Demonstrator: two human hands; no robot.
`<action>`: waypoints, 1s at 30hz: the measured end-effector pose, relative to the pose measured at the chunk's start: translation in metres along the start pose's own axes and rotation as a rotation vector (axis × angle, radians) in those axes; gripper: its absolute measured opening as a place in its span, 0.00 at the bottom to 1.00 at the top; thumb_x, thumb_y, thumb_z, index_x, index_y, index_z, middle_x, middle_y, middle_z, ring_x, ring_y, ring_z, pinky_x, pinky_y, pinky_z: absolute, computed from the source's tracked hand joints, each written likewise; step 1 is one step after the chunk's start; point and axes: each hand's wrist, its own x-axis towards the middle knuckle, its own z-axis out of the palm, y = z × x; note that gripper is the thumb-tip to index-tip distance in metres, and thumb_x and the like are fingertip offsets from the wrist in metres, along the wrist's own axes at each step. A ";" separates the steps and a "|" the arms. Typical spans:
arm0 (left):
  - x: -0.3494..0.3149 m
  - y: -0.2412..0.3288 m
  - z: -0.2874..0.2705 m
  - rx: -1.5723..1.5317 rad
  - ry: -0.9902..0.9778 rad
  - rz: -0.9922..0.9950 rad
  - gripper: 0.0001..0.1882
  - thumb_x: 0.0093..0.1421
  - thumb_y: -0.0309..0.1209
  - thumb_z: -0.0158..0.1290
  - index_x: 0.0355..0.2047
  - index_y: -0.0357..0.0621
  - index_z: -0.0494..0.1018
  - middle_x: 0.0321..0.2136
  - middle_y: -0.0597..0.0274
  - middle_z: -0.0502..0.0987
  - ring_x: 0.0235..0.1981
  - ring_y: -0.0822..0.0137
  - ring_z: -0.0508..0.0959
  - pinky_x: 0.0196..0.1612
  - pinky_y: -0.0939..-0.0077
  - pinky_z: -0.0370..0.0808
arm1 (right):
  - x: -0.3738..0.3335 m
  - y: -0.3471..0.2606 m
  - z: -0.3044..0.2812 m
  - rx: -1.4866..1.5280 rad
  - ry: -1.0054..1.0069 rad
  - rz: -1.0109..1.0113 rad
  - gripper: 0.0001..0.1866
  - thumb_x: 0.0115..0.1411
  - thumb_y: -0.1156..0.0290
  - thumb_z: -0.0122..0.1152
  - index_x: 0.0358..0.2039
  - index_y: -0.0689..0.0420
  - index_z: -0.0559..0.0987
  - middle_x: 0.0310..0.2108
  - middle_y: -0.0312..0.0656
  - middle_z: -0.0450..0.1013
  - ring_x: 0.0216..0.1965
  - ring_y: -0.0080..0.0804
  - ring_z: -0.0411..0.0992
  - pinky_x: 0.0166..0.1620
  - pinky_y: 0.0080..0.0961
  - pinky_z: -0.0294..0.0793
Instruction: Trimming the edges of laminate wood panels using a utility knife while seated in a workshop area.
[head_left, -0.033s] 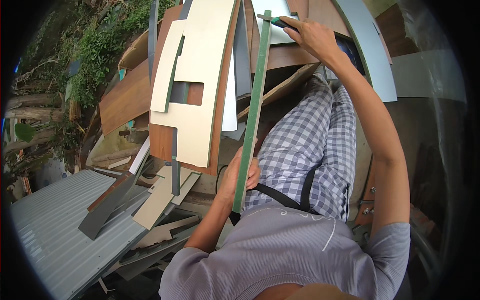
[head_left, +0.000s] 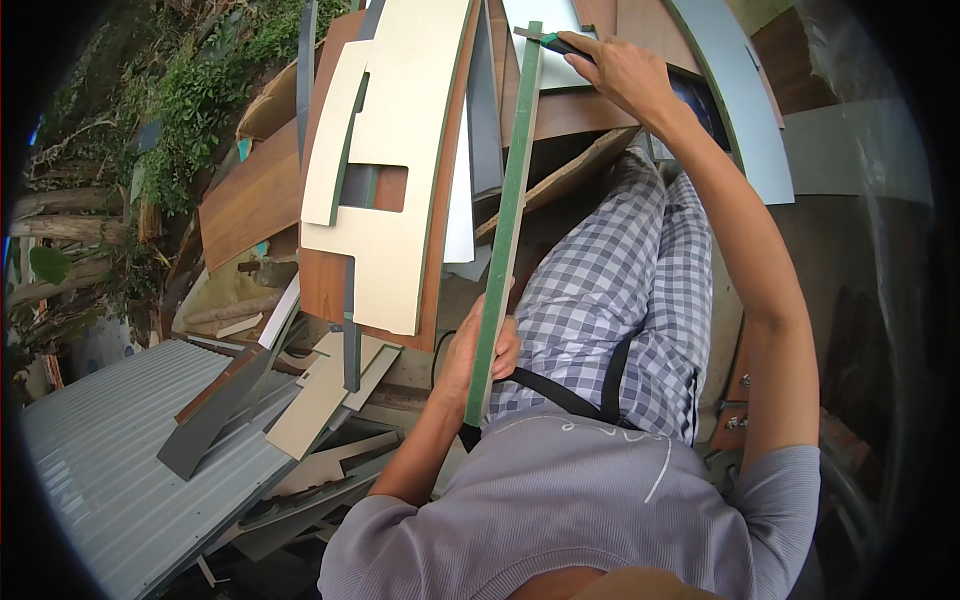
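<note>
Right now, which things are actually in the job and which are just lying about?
In hand:
- long green-edged strip, gripped low by the left hand
- dark green-handled tool held at the strip's top end by the right hand

Lying about:
- cream cut-out panel leaning on brown boards
- grey offcut
- corrugated metal sheet
- pale offcuts

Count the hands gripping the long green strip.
2. The left hand grips the long green strip near its lower end, by the lap; the right hand is at its top end, holding a dark tool.
</note>
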 end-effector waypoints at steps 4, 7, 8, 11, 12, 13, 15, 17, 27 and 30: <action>-0.002 0.000 -0.003 -0.004 0.006 -0.012 0.27 0.67 0.47 0.34 0.62 0.49 0.52 0.16 0.69 0.58 0.11 0.78 0.57 0.12 0.87 0.57 | 0.010 -0.004 0.005 0.009 0.007 0.057 0.21 0.62 0.49 0.45 0.54 0.36 0.70 0.27 0.47 0.75 0.30 0.48 0.75 0.31 0.42 0.74; -0.004 -0.002 -0.003 -0.036 -0.034 -0.011 0.32 0.64 0.55 0.33 0.60 0.46 0.54 0.18 0.68 0.60 0.13 0.79 0.59 0.13 0.87 0.58 | 0.014 -0.002 0.003 0.054 -0.033 0.122 0.21 0.62 0.49 0.45 0.54 0.37 0.71 0.27 0.48 0.76 0.31 0.49 0.75 0.32 0.44 0.74; -0.004 -0.003 -0.003 -0.106 -0.070 -0.006 0.35 0.62 0.58 0.35 0.59 0.46 0.55 0.20 0.68 0.62 0.15 0.78 0.62 0.13 0.87 0.60 | 0.012 -0.003 0.002 0.073 -0.029 0.125 0.21 0.62 0.49 0.45 0.54 0.38 0.70 0.27 0.48 0.76 0.31 0.49 0.75 0.33 0.44 0.74; 0.007 -0.005 0.000 0.010 -0.092 0.072 0.45 0.53 0.67 0.40 0.57 0.41 0.57 0.24 0.66 0.66 0.21 0.75 0.68 0.17 0.87 0.68 | 0.001 -0.008 0.004 0.140 -0.012 0.133 0.22 0.62 0.49 0.45 0.55 0.39 0.70 0.27 0.49 0.75 0.32 0.49 0.75 0.35 0.45 0.73; 0.010 -0.005 0.001 0.010 -0.092 0.072 0.45 0.53 0.67 0.40 0.57 0.41 0.57 0.24 0.66 0.66 0.21 0.75 0.68 0.17 0.87 0.68 | -0.005 -0.009 0.006 0.188 0.000 0.139 0.22 0.62 0.50 0.46 0.55 0.40 0.70 0.28 0.50 0.75 0.32 0.49 0.75 0.35 0.44 0.73; 0.015 -0.005 0.002 0.069 -0.057 0.042 0.45 0.52 0.67 0.42 0.56 0.39 0.58 0.26 0.64 0.67 0.25 0.74 0.70 0.20 0.85 0.70 | -0.010 -0.012 0.003 0.188 0.000 0.141 0.22 0.62 0.50 0.46 0.55 0.40 0.70 0.28 0.50 0.75 0.32 0.49 0.75 0.35 0.44 0.73; 0.020 -0.001 0.002 0.128 -0.017 0.015 0.46 0.52 0.66 0.44 0.54 0.37 0.59 0.27 0.63 0.69 0.28 0.72 0.72 0.24 0.82 0.73 | -0.020 -0.026 -0.006 0.247 -0.102 0.195 0.23 0.62 0.50 0.45 0.55 0.39 0.69 0.29 0.51 0.75 0.33 0.49 0.75 0.36 0.43 0.73; 0.023 0.010 0.006 0.272 -0.011 -0.043 0.39 0.56 0.60 0.46 0.53 0.37 0.59 0.28 0.62 0.69 0.29 0.72 0.73 0.27 0.80 0.75 | -0.031 -0.033 -0.013 0.294 -0.166 0.224 0.23 0.62 0.49 0.45 0.55 0.40 0.70 0.31 0.50 0.76 0.36 0.48 0.75 0.38 0.43 0.72; 0.056 0.024 0.018 0.373 0.141 0.122 0.26 0.66 0.46 0.38 0.57 0.40 0.57 0.26 0.59 0.70 0.22 0.71 0.72 0.22 0.79 0.72 | -0.109 -0.039 -0.020 0.807 -0.165 0.257 0.24 0.62 0.50 0.46 0.56 0.46 0.68 0.37 0.51 0.75 0.39 0.49 0.73 0.43 0.38 0.70; 0.062 0.031 0.034 0.311 0.192 0.210 0.22 0.67 0.44 0.36 0.54 0.42 0.60 0.25 0.62 0.70 0.20 0.74 0.70 0.22 0.79 0.70 | -0.132 -0.038 -0.030 0.876 -0.340 0.316 0.24 0.62 0.54 0.48 0.56 0.49 0.68 0.50 0.48 0.71 0.50 0.44 0.70 0.52 0.34 0.66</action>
